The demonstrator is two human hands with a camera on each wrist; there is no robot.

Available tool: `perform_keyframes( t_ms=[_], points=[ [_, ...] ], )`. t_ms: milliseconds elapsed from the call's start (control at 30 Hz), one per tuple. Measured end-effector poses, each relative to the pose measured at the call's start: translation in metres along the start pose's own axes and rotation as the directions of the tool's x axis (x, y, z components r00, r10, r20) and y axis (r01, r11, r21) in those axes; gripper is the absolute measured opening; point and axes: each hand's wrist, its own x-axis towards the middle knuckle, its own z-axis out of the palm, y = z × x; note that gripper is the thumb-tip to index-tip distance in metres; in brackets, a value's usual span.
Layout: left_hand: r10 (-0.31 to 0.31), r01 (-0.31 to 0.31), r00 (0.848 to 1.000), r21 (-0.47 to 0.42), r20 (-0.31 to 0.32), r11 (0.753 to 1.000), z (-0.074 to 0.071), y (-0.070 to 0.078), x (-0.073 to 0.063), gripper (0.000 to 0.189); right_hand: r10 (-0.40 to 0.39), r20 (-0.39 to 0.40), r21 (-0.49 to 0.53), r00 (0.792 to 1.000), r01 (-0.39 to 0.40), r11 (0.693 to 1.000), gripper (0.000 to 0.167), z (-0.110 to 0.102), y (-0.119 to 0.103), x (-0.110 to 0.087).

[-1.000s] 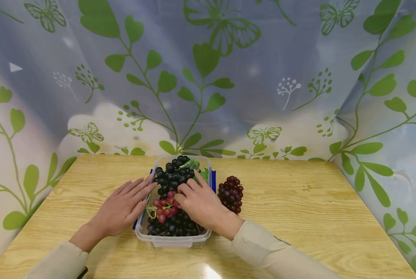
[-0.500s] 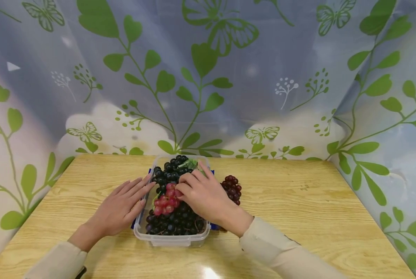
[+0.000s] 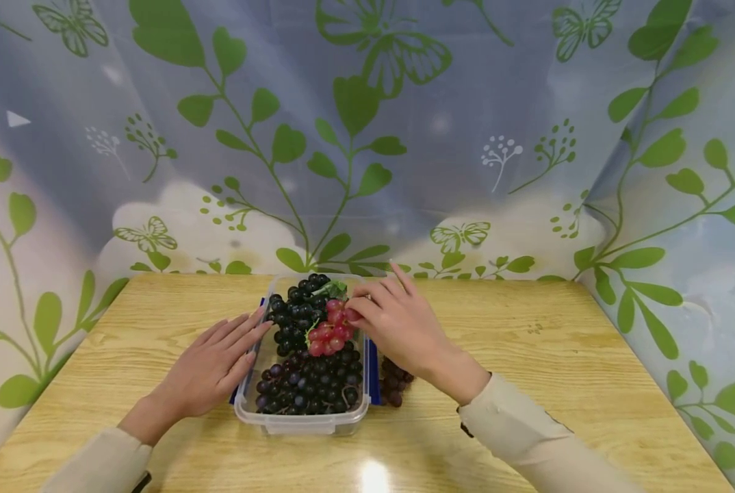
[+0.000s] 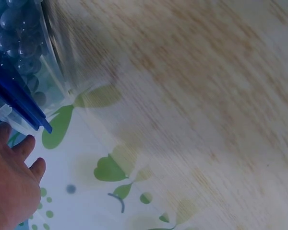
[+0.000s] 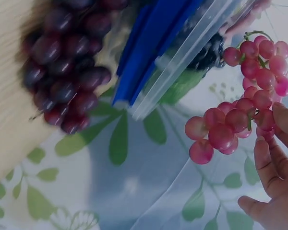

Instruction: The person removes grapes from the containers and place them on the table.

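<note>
My right hand pinches a bunch of pink-red grapes between thumb and fingertips, above the right side of a clear plastic container. In the right wrist view the pink grapes hang from the fingertips, higher than the container's rim. Black grapes fill the container's near half, with another dark bunch and a green leaf at its far end. Fingers straight, my left hand rests against the container's left side. In the left wrist view that hand is beside the blue side latch.
A dark red bunch of grapes lies on the wooden table, right of the container and partly hidden by my right arm. A blue latch flap sticks out on the container's right. A printed curtain stands behind the table.
My right hand has lifted the pink-red grapes from among the black ones and carried them right and away from me. The left hand stays at the container's side.
</note>
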Motion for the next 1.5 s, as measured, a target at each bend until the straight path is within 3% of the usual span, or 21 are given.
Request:
perform_keyframes(
  t_ms=[200, 500, 733, 1033, 1500],
  points=[
    [-0.010, 0.010, 1.000, -0.003, 0.004, 1.000, 0.000, -0.002, -0.002, 0.051, 0.011, -0.039, 0.008, 0.999, -0.011, 1.000, 0.022, -0.011, 0.019, -0.015],
    [-0.001, 0.001, 1.000, -0.014, -0.003, 1.000, -0.001, -0.003, -0.002, 0.051, -0.029, -0.060, 0.083, 0.998, 0.034, 0.996, 0.024, -0.029, 0.047, -0.049],
    [-0.006, 0.006, 1.000, -0.017, -0.008, 1.000, -0.002, -0.004, 0.000, 0.050, -0.041, 0.009, 0.192, 0.999, 0.039, 0.981, 0.028, -0.034, 0.060, -0.075],
    [-0.008, 0.007, 1.000, -0.037, -0.016, 0.999, -0.001, -0.003, 0.000, 0.051, -0.063, 0.145, 0.246, 0.987, 0.026, 0.969, 0.033, -0.015, 0.065, -0.110],
    [-0.017, 0.016, 1.000, -0.057, -0.017, 0.998, 0.005, -0.002, -0.001, 0.052, -0.054, 0.223, 0.187, 0.973, 0.011, 0.982, 0.029, 0.019, 0.076, -0.130]
  ],
)
